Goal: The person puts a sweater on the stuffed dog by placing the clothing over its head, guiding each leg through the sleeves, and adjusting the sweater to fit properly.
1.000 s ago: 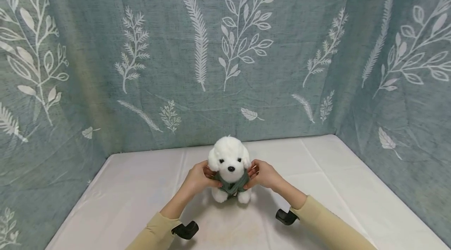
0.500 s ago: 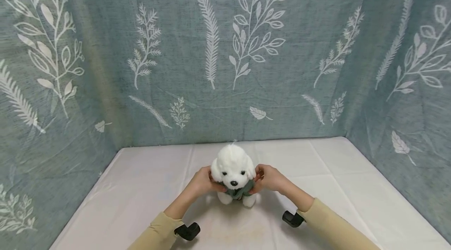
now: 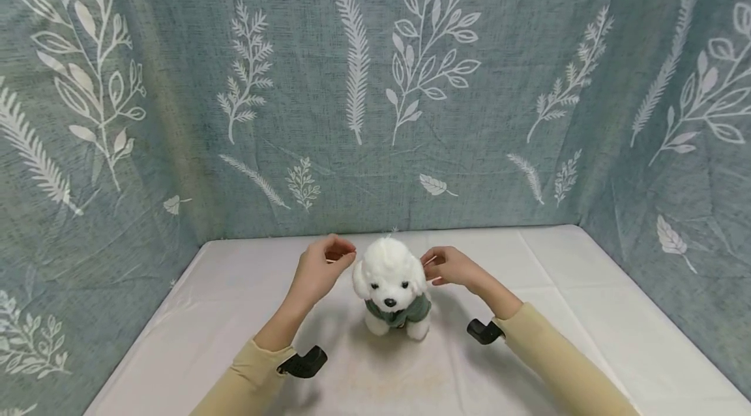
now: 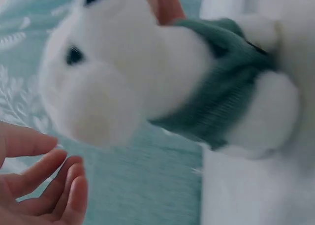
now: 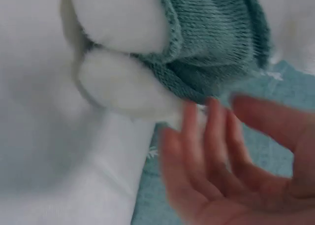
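Observation:
A white plush dog point(image 3: 387, 272) in a green knitted sweater point(image 3: 420, 309) sits upright on the white tablecloth, facing the camera. My left hand point(image 3: 319, 267) is raised off to the left of its head, fingers loosely bent and holding nothing. In the left wrist view a gap shows between those fingertips point(image 4: 74, 180) and the dog's ear. On the other side, my right hand point(image 3: 452, 267) is beside the dog's head and shoulder. The right wrist view shows its relaxed fingers point(image 5: 216, 141) right by the sweater's edge, thumb spread apart from them.
The white tablecloth point(image 3: 516, 364) spreads around the dog. Blue-green cloth point(image 3: 328, 194) with white leaf prints hangs behind and along both sides. A black wrist mount point(image 3: 304, 362) is on my left sleeve, another black mount point(image 3: 485, 331) on the right.
Both hands were holding the sides of the dog at its sweater and have let go. The left moved up and left, the right slightly up. The dog stays seated.

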Available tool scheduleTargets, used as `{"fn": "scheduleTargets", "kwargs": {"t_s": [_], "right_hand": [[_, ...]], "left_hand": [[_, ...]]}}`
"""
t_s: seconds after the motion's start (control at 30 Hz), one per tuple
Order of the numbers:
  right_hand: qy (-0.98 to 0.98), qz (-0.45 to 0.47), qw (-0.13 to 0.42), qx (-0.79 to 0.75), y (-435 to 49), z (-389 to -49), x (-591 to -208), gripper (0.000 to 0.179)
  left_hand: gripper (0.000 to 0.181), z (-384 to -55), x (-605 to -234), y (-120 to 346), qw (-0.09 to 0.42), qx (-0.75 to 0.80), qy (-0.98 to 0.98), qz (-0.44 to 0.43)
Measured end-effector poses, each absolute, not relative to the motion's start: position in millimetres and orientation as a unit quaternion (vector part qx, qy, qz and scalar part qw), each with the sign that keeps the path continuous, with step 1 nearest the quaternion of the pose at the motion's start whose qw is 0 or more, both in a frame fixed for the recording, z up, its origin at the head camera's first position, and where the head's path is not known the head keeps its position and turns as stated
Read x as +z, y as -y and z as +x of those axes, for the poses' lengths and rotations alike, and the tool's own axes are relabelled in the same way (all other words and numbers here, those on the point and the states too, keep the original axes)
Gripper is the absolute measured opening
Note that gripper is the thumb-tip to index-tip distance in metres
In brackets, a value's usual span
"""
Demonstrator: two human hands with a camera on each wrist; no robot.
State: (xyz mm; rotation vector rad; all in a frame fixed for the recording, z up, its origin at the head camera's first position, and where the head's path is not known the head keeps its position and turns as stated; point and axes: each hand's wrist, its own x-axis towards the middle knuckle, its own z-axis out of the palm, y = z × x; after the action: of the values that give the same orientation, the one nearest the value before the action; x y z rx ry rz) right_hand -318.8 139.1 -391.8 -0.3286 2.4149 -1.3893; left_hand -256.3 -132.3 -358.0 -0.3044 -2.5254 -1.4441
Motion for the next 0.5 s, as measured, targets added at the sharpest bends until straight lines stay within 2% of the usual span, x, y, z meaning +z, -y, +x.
{"fn": "scheduleTargets", "kwargs": {"t_s": [0.1, 0.2, 0.37, 0.5], "right_hand": [[-0.850, -0.098, 0.126, -0.503, -130.1, -327.2, -393.6, 0.022], [-0.854, -0.123, 0.111, -0.494, -123.1, -335.7, -397.3, 0.025], [-0.861, -0.193, 0.109, -0.458, -115.7, -344.0, -402.7, 0.031], [-0.858, -0.214, 0.117, -0.452, -112.9, -345.5, -407.4, 0.036]], "left_hand": [[0.015, -249.5, -345.6, 124.8, 0.139, -0.495, 0.848, -0.125], [0.021, -242.9, -338.2, 111.6, 0.162, -0.487, 0.844, -0.154], [0.030, -235.4, -338.5, 89.0, 0.189, -0.462, 0.848, -0.179], [0.035, -233.9, -344.6, 79.3, 0.199, -0.451, 0.853, -0.172]]}}
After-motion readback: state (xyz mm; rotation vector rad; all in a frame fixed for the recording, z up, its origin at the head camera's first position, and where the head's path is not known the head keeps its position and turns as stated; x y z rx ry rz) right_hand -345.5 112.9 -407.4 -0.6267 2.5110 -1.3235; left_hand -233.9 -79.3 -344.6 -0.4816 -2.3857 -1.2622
